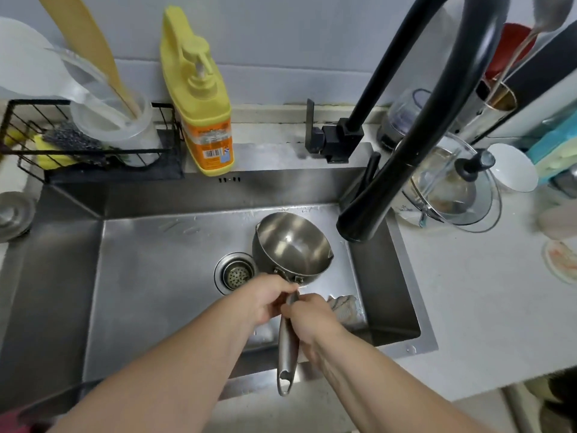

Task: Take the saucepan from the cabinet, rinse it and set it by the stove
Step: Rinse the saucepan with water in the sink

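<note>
A small steel saucepan (293, 245) with a long handle hangs over the steel sink (150, 260), just right of the drain (235, 273). Its bowl tilts toward me and looks empty. My left hand (265, 300) grips the handle right behind the bowl. My right hand (309, 317) holds the handle just below it, from the right side. The handle's free end points back toward me. The black faucet spout (362, 223) ends above and to the right of the pan, and no water shows coming from it.
A yellow soap pump bottle (203, 114) and a black wire rack (78, 145) with sponges and a utensil cup stand behind the sink. A glass lid (452, 189), a white bowl (512, 170) and jars crowd the white counter (484, 307) at right. A cloth (343, 306) lies in the sink.
</note>
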